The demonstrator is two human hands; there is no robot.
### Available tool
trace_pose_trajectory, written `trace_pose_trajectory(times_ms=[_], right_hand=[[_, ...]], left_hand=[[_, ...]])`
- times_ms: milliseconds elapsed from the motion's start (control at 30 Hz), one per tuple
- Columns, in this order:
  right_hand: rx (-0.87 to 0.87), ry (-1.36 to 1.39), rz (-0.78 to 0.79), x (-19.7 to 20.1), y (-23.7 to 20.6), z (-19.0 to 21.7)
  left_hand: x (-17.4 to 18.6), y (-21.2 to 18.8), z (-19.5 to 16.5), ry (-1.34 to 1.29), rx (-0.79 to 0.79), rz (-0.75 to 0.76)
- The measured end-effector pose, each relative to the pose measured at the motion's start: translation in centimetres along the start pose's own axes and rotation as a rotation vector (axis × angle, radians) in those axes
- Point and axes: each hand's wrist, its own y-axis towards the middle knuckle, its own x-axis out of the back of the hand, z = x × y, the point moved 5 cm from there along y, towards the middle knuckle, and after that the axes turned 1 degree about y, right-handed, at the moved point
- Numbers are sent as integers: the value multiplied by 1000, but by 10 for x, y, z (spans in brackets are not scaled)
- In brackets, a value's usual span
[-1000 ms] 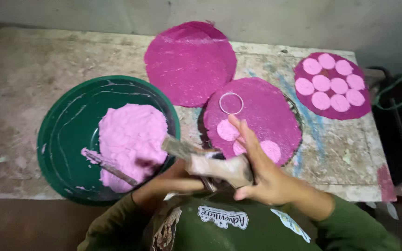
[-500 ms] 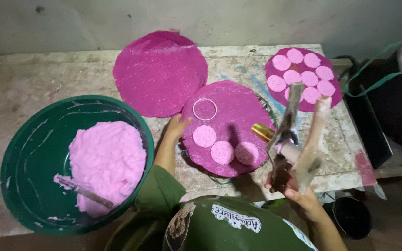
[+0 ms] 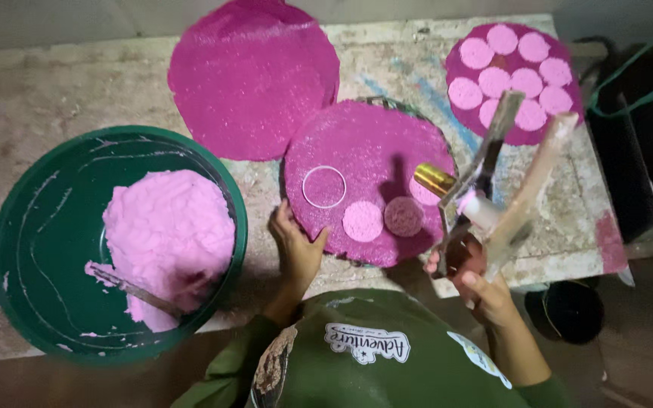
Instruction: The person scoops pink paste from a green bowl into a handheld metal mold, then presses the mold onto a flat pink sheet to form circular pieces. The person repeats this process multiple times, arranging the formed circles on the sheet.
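While gripping a wooden press tool (image 3: 504, 177) w/ a brass-coloured tip, the right hand (image 3: 471, 283) is lifting it above the middle magenta disc (image 3: 368, 181). The left hand (image 3: 296, 249) is lying open, fingers touching that disc's near edge. A white ring mould (image 3: 324, 187) and pale pink rounds (image 3: 362, 221) are sitting on the disc. Pink dough (image 3: 168, 234) is filling a green basin (image 3: 17, 249) at left. Risk, as a judgement: the raised tool swinging down could dent the soft rounds.

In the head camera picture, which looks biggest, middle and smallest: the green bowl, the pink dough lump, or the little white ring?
1. Green bowl, largest.
2. Pink dough lump, which sits inside the bowl.
3. White ring, by far the smallest.
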Motion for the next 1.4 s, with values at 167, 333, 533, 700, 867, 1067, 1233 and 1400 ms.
trace_pose_trajectory(times_ms=[167, 333, 533, 700, 867, 1067, 1233, 1400], right_hand=[[-13, -71, -20, -10, 7, -2], [-51, -91, 1, -13, 9, -5], [-240, -208, 241, 2, 33, -19], [-767, -123, 607, -7, 63, -44], [-991, -670, 597, -16, 124, -4], [-963, -1175, 594, -48, 184, 31], [-662, -1324, 562, -83, 207, 16], [-781, -1279, 552, -94, 200, 5]], left_hand=[[-4, 18, -28, 482, -302, 253], [-12, 9, -31, 458, -405, 245], [-1, 39, -49, 3, -229, 329], [-6, 98, -91, -1715, 116, 881], [-6, 117, -92, -2052, -15, 789], [-23, 155, -44, -2095, -51, 450], [-8, 174, -8, -2178, -115, 424], [-7, 168, 10, -2186, -79, 449]])
